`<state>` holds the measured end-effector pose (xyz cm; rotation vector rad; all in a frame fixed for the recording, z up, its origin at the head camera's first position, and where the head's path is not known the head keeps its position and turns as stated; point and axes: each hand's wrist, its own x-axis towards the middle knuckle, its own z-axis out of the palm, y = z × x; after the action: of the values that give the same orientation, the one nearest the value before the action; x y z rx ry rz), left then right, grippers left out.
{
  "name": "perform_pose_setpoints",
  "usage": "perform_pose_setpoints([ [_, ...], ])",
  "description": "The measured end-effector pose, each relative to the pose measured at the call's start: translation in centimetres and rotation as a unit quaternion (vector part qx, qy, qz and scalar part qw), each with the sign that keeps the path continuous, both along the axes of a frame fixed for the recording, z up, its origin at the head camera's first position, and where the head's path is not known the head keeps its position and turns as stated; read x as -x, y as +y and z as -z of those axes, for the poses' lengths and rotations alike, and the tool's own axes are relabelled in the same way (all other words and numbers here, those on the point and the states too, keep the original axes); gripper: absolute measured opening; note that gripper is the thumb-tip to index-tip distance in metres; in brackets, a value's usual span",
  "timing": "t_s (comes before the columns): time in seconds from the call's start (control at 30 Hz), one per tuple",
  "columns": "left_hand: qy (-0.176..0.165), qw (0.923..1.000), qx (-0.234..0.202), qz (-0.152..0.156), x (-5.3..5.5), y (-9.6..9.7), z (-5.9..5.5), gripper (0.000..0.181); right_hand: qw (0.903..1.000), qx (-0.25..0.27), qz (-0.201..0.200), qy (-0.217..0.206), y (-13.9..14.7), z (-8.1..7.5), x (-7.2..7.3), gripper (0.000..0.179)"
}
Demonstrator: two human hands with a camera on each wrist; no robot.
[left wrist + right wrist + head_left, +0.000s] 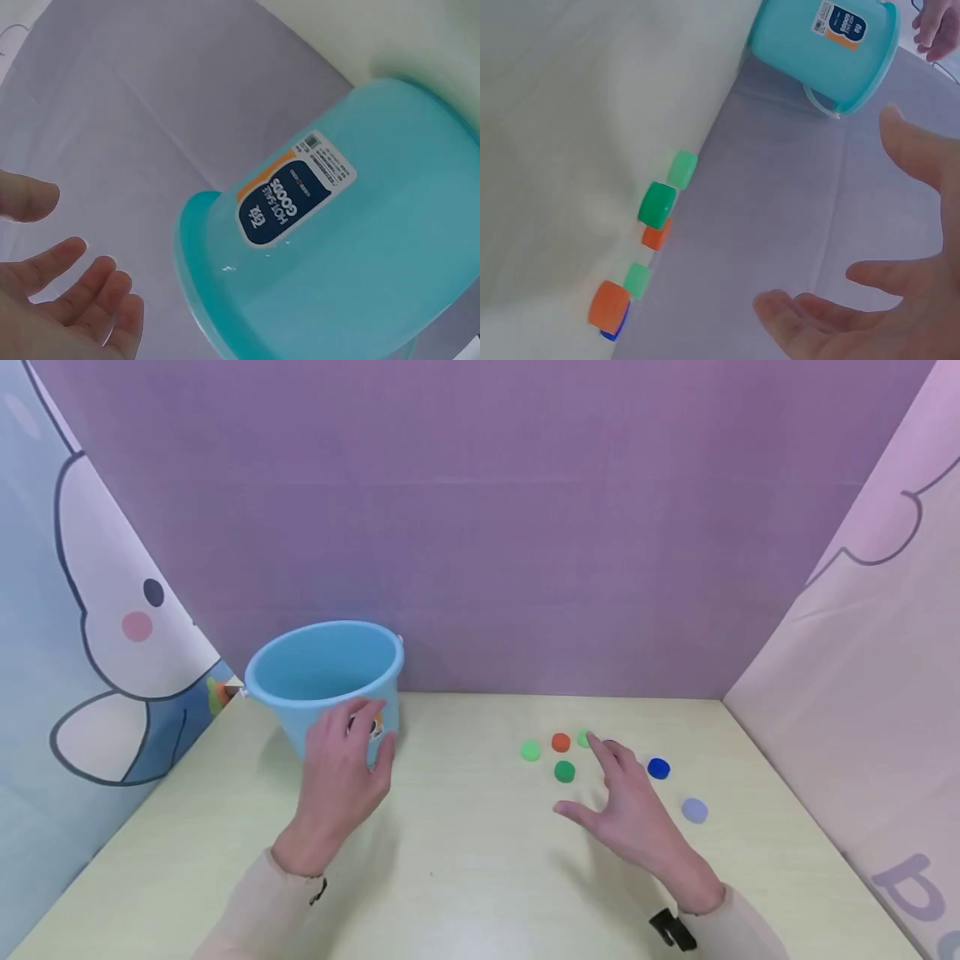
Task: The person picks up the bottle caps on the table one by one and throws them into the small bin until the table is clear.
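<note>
A light blue bucket (292, 722) stands upright at the back left of the table. My left hand (339, 781) hovers in front of its wall, fingers relaxed and apart from it in the left wrist view. A printed label (296, 187) shows on the bucket's side. On the right, my right hand (633, 818) hangs over small coloured discs like bottle caps, thumb and fingers spread, holding nothing. Among them are a light green cap (531, 751), a red-orange cap (561, 742), a dark green cap (565, 772) and a blue cap (658, 768). The hand partly hides others, including an orange cap (609, 304).
A pale blue cap (694, 811) lies right of the right hand. The pale wooden table (465, 868) meets a purple backdrop (525, 543) behind. Printed cloth screens stand on the left (142, 568) and right (862, 693).
</note>
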<state>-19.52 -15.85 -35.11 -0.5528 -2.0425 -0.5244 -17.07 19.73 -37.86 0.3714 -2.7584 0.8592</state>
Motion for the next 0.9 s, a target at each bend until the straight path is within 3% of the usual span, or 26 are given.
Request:
perform_pose_setpoints([
  [0.37, 0.021, 0.9996, -0.017, -0.006, 1.4, -1.0, 0.0, 0.03, 0.9981, 0.048, 0.035, -0.018, -0.4, 0.5, 1.0, 0.095],
  [0.9, 0.016, 0.9984, -0.035, -0.042, 3.4, -2.2, -0.4, 0.029, 0.9932, 0.09, 0.031, -0.067, 0.0, 1.1, 2.9, 0.09],
])
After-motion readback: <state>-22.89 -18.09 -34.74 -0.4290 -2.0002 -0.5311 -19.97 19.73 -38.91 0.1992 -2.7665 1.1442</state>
